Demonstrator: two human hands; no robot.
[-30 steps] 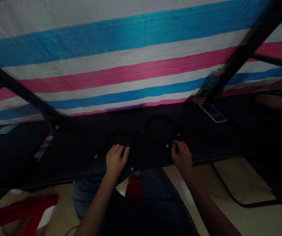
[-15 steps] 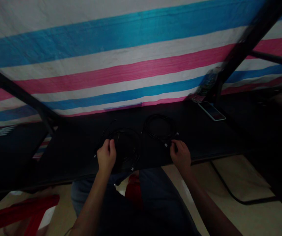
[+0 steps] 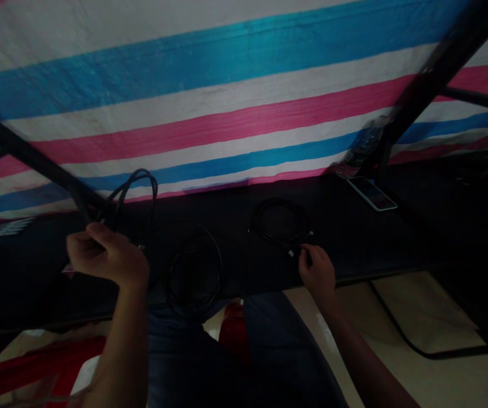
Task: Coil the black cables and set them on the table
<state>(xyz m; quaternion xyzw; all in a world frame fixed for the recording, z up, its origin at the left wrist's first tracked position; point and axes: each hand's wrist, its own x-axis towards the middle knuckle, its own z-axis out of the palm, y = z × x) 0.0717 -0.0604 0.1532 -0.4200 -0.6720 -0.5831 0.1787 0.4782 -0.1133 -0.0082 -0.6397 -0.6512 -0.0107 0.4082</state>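
At far left, below the front edge of the tabletop (image 3: 354, 243), a red plastic seat (image 3: 35, 362) is cut off by the frame and partly hidden by the left forearm, so its full shape cannot be made out. The left hand (image 3: 105, 255) holds a black cable (image 3: 135, 190) well above the tabletop. Its fingers are curled and pressed together, pinching the cable, with the gripped section hidden inside the hand. This raised hold keeps the loop clear of the surface, and the loop stands above the hand. To the right, a black coil (image 3: 195, 272) lies flat on the tabletop; it is dark on dark, so its ends are hard to trace, and any link to the raised cable cannot be confirmed. The right hand (image 3: 318, 272) rests at the front edge beside a second black coil (image 3: 280, 221), its fingers (image 3: 307, 255) curled down next to a pale cable plug (image 3: 290, 253). The fingers hide whether the grip is pinching anything. A phone (image 3: 371, 192) lies flat near the rear edge, and a striped tarp (image 3: 226, 122) hangs behind the tabletop. A black floor cable (image 3: 405, 334) runs below it at right.
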